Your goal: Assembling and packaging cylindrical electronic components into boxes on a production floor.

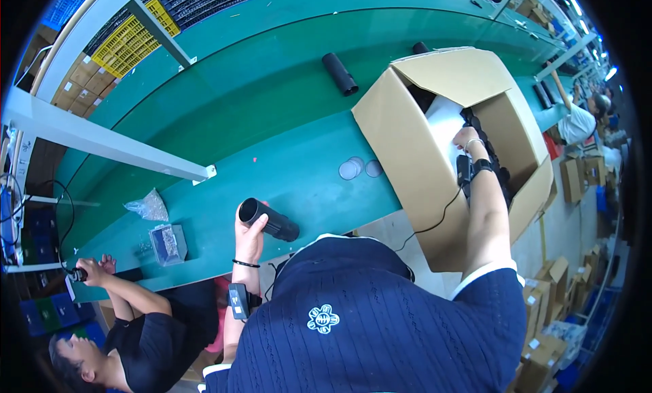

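Note:
My left hand [248, 238] is wrapped round a black cylindrical tube [277, 223], which it holds tilted above the front edge of the green bench. The tube's open end points up and to the left. My right arm reaches into a large open cardboard box [405, 138] on the right. Inside, my right hand [466, 137] is closed beside a white sheet or liner [443, 123] and several black parts [504, 177]. Whatever its fingers grip is too small or hidden to make out.
Flat round discs [350, 169] lie left of the box. Another black tube [339, 74] rests on the green conveyor [265, 70] behind. Toward the left are a clear plastic bin [168, 245] and a bag of small parts [151, 207]. A co-worker [146, 325] works at lower left.

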A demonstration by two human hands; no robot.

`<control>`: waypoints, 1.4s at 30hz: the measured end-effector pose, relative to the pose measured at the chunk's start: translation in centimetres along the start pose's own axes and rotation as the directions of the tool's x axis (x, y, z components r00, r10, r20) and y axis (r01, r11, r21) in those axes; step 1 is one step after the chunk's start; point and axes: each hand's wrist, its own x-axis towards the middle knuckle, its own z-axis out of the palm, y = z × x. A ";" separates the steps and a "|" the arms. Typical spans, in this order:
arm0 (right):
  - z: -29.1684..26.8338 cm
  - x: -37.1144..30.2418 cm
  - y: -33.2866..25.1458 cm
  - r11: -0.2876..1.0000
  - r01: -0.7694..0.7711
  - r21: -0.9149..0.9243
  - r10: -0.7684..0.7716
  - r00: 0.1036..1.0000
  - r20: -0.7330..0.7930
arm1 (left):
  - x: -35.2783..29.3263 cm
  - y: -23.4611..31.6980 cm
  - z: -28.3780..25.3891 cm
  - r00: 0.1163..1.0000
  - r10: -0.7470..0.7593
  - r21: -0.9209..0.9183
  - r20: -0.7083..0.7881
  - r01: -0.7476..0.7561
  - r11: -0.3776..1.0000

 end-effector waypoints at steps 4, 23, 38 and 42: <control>1.0 0.8 -0.7 0.996 0.089 0.028 -0.088 0.996 -0.018 | -0.6 0.1 -0.4 1.000 -0.003 0.019 -0.012 0.004 1.000; 4.5 -25.7 -22.8 0.272 0.715 0.644 -0.702 0.605 -0.375 | 2.0 3.5 -0.9 0.883 -0.046 -0.495 0.468 0.304 0.814; 10.2 -30.3 -28.6 -0.010 0.767 0.642 -0.962 0.167 -0.215 | 0.1 6.4 -4.7 0.765 -0.164 -0.248 0.623 0.392 0.886; 11.8 -28.7 -29.2 0.169 0.238 0.957 -0.896 0.442 0.048 | -0.5 6.1 -4.9 0.752 -0.210 -0.071 0.625 0.323 0.944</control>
